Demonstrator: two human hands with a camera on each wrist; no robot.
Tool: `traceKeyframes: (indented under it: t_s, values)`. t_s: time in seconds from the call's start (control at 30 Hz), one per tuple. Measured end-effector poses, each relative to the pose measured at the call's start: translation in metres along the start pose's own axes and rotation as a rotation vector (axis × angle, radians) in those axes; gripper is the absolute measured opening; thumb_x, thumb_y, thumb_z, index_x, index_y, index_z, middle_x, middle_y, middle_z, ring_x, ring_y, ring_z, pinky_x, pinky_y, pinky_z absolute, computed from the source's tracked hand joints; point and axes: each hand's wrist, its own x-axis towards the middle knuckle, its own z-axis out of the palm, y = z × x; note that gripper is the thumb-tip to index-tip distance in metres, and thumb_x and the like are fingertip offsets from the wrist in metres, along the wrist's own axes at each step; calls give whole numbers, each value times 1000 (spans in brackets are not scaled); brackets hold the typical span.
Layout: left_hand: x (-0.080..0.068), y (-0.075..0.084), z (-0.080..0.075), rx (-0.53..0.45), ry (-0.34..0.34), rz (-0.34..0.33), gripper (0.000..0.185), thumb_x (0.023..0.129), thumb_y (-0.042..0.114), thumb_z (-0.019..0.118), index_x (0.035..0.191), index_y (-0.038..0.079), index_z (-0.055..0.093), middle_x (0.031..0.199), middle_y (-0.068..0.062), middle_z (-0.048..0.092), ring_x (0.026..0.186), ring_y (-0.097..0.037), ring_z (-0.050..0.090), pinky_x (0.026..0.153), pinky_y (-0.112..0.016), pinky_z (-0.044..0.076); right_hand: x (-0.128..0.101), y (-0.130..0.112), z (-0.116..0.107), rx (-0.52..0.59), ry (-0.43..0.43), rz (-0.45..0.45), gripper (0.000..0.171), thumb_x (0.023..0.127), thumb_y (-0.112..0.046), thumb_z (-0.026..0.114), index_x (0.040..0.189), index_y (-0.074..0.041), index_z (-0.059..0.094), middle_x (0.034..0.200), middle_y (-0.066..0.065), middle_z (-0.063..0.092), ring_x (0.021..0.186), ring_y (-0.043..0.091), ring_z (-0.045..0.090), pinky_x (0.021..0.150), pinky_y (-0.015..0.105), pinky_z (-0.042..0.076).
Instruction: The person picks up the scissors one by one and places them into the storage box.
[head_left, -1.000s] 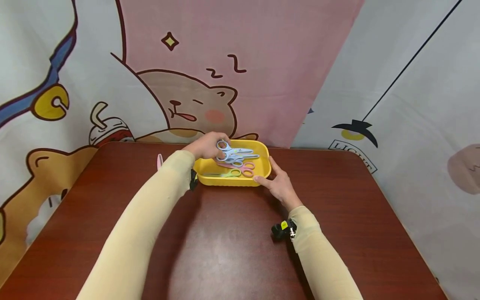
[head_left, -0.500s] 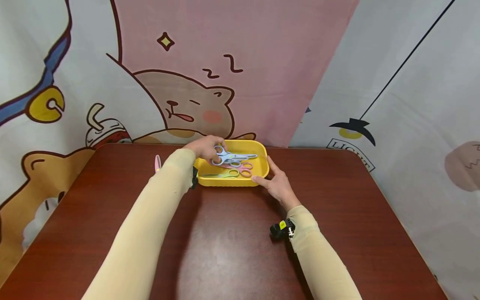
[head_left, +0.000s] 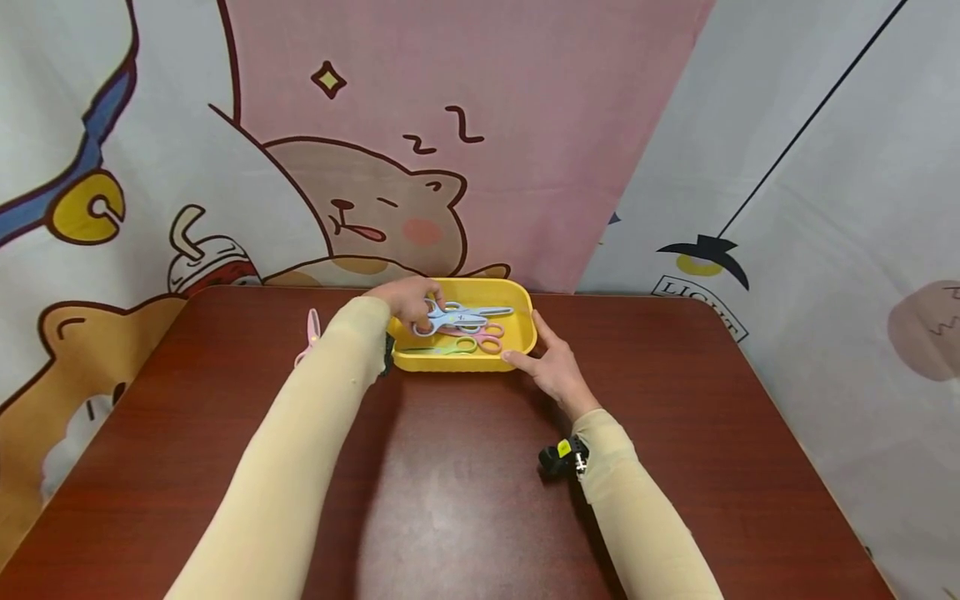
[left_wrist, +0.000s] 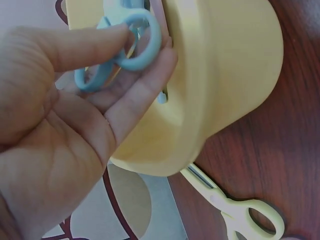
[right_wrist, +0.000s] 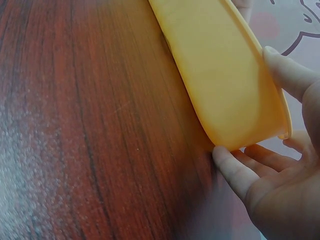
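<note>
A yellow plastic tray (head_left: 450, 364) stands near the table's back edge. Inside it, my left hand (head_left: 405, 300) pinches light blue scissors (head_left: 463, 320) by the handle loops, thumb over one ring in the left wrist view. A second blue pair (head_left: 491, 311) lies just behind and partly under them. Pink scissors (head_left: 476, 336) and green-handled scissors (head_left: 446, 349) lie toward the tray's front. My right hand (head_left: 561, 373) grips the tray's front right corner, thumb on the rim and fingers against the outer wall below, as the right wrist view shows.
Other pink scissors (head_left: 312, 325) lie on the table left of the tray, partly behind my left sleeve. Yellow scissors (left_wrist: 235, 207) rest on the table beside the tray in the left wrist view. A printed cloth (head_left: 540, 167) hangs behind the dark red table (head_left: 675, 400).
My left hand has lowered with the blue scissors and shifted slightly left, bringing them down onto the others in the tray. The right hand keeps its grip on the tray corner.
</note>
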Motion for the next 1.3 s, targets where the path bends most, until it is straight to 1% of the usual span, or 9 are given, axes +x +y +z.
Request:
traceKeyframes:
  t_s: [0.1, 0.23, 0.33, 0.47, 0.63, 0.77, 0.9, 1.0, 1.3]
  values:
    - [1, 0, 0, 44, 7, -4, 39, 89, -7, 65, 125, 5, 59, 121, -19, 51, 79, -19, 54, 84, -39, 61, 0, 0, 0, 2, 0, 0, 102, 88, -36, 83, 166, -22, 20, 170, 8, 24, 156, 30, 23, 125, 51, 23]
    - [2, 2, 0, 123, 29, -18, 35, 90, -7, 59, 123, 5, 62, 122, -18, 56, 81, -19, 55, 72, -30, 59, 1, 0, 0, 1, -2, 1, 102, 88, -36, 83, 166, -23, 20, 170, 8, 25, 156, 30, 24, 125, 51, 23]
    - [2, 2, -2, 164, 45, -41, 37, 91, -4, 57, 126, 6, 64, 122, -16, 58, 85, -21, 56, 69, -27, 56, 0, 0, 0, -2, -3, 4, 102, 88, -36, 83, 167, -23, 19, 170, 8, 24, 156, 30, 23, 125, 51, 23]
    - [0, 1, -5, 197, 59, -57, 41, 93, 2, 61, 134, 5, 62, 131, -16, 59, 91, -23, 58, 77, -32, 57, 0, 0, 1, 2, -4, 8, 102, 88, -36, 83, 167, -24, 19, 170, 8, 24, 156, 30, 23, 125, 51, 23]
    - [-5, 1, -8, 222, 91, -64, 40, 95, 6, 61, 135, 4, 62, 130, -16, 60, 93, -25, 57, 75, -32, 50, 0, 0, 0, 5, -4, 8, 102, 88, -36, 83, 167, -24, 19, 170, 9, 25, 155, 30, 25, 124, 51, 24]
    - [-10, -3, -9, 226, 133, -21, 37, 97, 10, 63, 133, 2, 64, 131, -16, 62, 107, -28, 57, 90, -38, 51, 0, 0, 0, 6, -10, 8, 102, 88, -36, 82, 167, -25, 18, 170, 9, 24, 155, 30, 25, 124, 51, 25]
    - [-16, -8, -9, 229, 187, 78, 36, 96, 10, 64, 130, -3, 65, 131, -19, 64, 119, -33, 59, 105, -45, 48, -1, 0, -1, 3, -10, 10, 102, 88, -36, 82, 167, -24, 18, 171, 9, 23, 155, 30, 24, 124, 52, 24]
    - [-21, -11, -9, 191, 217, 130, 34, 96, 7, 64, 127, -6, 64, 128, -23, 66, 120, -36, 60, 106, -48, 48, -1, -1, -1, -1, -6, 6, 102, 88, -36, 82, 167, -23, 19, 170, 9, 24, 155, 30, 24, 125, 52, 23]
    - [-35, -26, -9, 45, 251, 189, 35, 96, 6, 67, 128, -6, 62, 124, -23, 66, 118, -37, 60, 104, -50, 48, 0, 0, 0, 1, -10, -5, 102, 89, -36, 82, 167, -23, 18, 170, 9, 23, 155, 31, 23, 125, 53, 22]
